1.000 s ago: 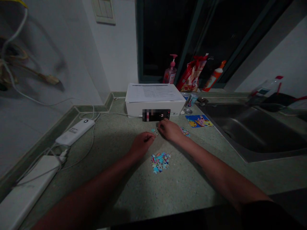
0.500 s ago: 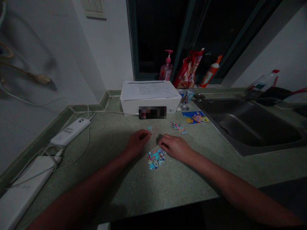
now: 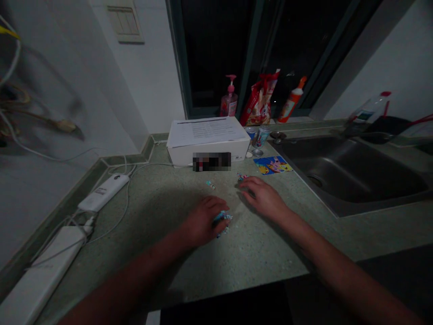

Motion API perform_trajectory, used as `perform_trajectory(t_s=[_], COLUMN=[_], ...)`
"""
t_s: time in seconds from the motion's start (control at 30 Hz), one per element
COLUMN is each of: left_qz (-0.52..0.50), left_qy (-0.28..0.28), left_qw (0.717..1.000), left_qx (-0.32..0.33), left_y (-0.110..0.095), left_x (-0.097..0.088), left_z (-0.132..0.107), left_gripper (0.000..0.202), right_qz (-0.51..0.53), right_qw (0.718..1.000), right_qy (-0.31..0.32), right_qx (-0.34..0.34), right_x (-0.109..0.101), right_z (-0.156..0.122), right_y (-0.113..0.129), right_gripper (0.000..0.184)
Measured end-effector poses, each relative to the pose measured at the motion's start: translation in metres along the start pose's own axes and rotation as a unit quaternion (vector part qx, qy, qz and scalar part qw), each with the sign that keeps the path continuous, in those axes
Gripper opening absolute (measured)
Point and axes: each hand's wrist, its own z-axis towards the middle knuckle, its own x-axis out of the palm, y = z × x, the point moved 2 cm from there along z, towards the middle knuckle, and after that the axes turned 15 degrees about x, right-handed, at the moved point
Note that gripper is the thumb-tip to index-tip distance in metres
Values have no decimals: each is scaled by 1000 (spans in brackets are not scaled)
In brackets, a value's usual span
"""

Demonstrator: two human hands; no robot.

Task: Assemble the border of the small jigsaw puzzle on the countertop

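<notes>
Left hand (image 3: 202,221) curled down over a loose heap of jigsaw-puzzle pieces (image 3: 222,221) at its fingertips on the bench (image 3: 257,257) (hold on them unclear), right hand (image 3: 264,196) half open, palm down, holding nothing, just beside a smaller scatter of pieces (image 3: 241,176).

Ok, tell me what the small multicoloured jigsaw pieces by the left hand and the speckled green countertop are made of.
The jigsaw pieces look like thin printed card: flat, with bright printed colour; the finish is too small to tell. The countertop looks like speckled stone or composite, with fine flecks and a soft sheen.
</notes>
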Motion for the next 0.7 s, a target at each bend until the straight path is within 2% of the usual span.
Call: perform_trajectory(t_s=[0.13,0.27,0.5,0.7], left_qz=[38,50,67,77], left_qy=[88,117,76,35], left_qw=[994,991,994,996], left_qx=[48,50,37,27], left_y=[-14,-14,-8,5], left_x=[10,14,17,17], left_z=[0,0,-2,1], left_gripper=[51,56,35,23], right_qz=[-5,-11,-25,-28], right_qw=[996,996,998,997], right_qy=[-76,-63,-26,-21], right_qx=[51,61,60,65], right_x=[-1,14,42,51], right_z=[-1,8,44,57], right_y=[-35,-48,-39,-37], right_gripper=[38,47,45,40])
